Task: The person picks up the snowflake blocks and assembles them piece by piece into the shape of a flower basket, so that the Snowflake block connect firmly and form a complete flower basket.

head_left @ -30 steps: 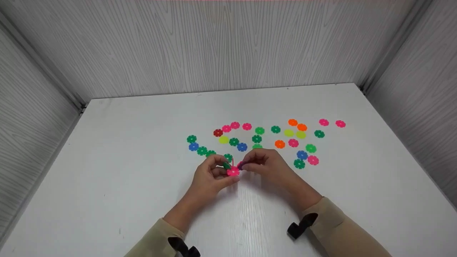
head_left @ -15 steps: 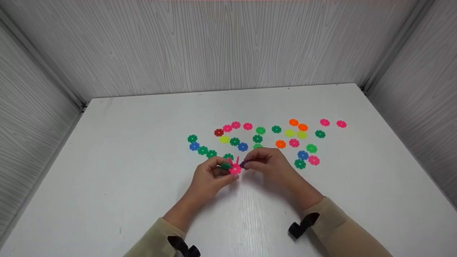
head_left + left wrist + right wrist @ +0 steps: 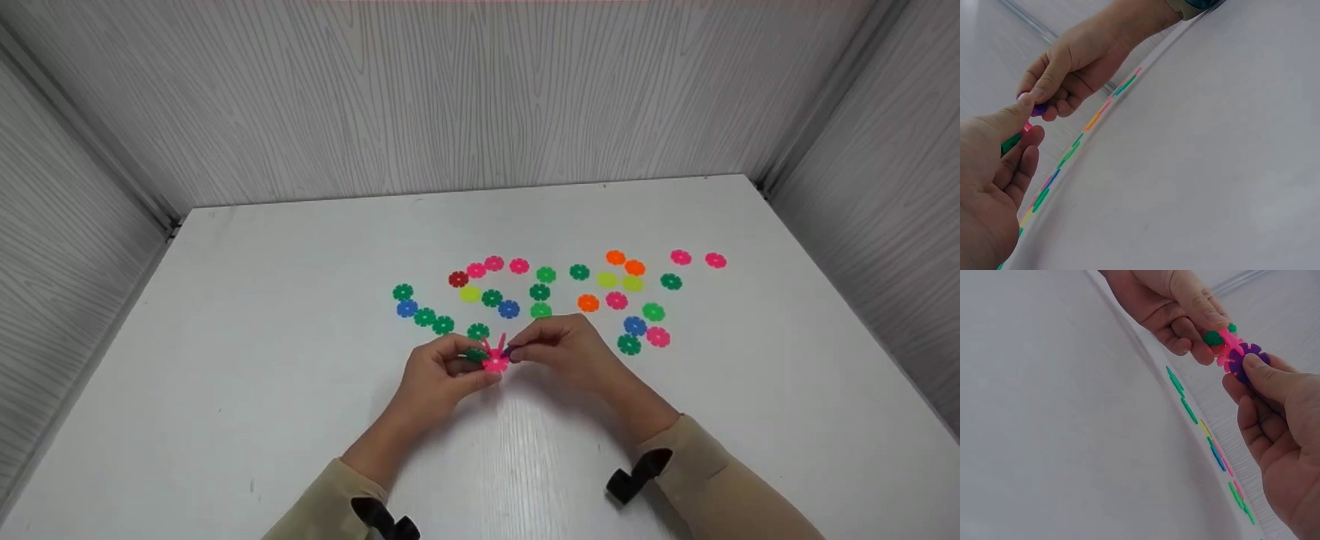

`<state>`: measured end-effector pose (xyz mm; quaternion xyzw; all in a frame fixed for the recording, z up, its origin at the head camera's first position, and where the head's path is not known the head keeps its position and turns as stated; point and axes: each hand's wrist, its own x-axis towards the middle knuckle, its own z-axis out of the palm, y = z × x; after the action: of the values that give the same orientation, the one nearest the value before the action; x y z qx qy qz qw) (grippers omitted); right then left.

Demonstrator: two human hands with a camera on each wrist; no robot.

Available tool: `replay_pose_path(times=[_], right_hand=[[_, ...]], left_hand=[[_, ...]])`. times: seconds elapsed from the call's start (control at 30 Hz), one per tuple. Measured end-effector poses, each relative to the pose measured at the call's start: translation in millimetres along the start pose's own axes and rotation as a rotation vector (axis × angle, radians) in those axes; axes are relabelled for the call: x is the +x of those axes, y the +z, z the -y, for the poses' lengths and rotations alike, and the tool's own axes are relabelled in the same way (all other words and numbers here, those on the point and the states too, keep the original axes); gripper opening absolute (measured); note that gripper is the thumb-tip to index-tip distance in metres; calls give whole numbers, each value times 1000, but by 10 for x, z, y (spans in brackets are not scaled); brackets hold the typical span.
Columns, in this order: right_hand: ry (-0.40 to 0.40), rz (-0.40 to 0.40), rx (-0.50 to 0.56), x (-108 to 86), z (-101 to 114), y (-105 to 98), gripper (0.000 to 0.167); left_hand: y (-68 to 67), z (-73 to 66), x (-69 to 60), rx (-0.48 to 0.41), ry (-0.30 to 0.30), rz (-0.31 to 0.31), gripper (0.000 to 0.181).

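Note:
My left hand (image 3: 442, 375) grips a small cluster of notched plastic discs, with pink discs (image 3: 495, 361) and a green disc (image 3: 475, 355) showing between thumb and fingers. A purple notched disc (image 3: 1245, 363) is pinched between thumb and forefinger of my right hand (image 3: 562, 346). In the right wrist view the purple disc's edge meets the pink part of the cluster; whether it is slotted in I cannot tell. The left wrist view shows the purple disc (image 3: 1039, 109) mostly behind the fingertips. Both hands are close together above the table.
Many loose notched discs lie flat on the white table (image 3: 262, 300) beyond the hands. Nearest are a green disc (image 3: 478, 331) and a light green disc (image 3: 541, 310). A blue disc (image 3: 634, 325) touches others at the right. Grey wood-grain panels (image 3: 465, 97) enclose the back and sides.
The pink cluster has turned in my left hand, so two upright pink pieces now show. My right hand drew the purple disc slightly away, then brought it back against the cluster.

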<state>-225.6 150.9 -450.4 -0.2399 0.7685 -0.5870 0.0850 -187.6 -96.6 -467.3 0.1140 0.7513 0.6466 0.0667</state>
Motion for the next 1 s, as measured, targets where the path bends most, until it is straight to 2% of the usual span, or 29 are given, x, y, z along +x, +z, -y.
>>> replay_pose_path(times=[0.2,0.4,0.53,0.6,0.7,0.8,1.0], right_hand=[[-9,-2,-7,16,-12,24,16],[-2,8,27,24,-42,14,18],[10,9,20,38,-66,-45,25],[18,-17,15,51,-78,-95,26],[47,-103,-12,68,-101,-182,26],[113,-184,-64,76,-127,-252,27],[239,-223,-95,115,-175,-314,35]], left_hand=[[-8,-1,-3,18,-5,-12,35],[3,-5,-5,22,33,-18,36],[-4,12,20,18,59,-36,36],[-17,17,38,16,65,-63,35],[-44,23,60,17,60,-117,35],[-73,33,75,8,58,-157,36],[-110,54,83,-10,68,-179,35]])
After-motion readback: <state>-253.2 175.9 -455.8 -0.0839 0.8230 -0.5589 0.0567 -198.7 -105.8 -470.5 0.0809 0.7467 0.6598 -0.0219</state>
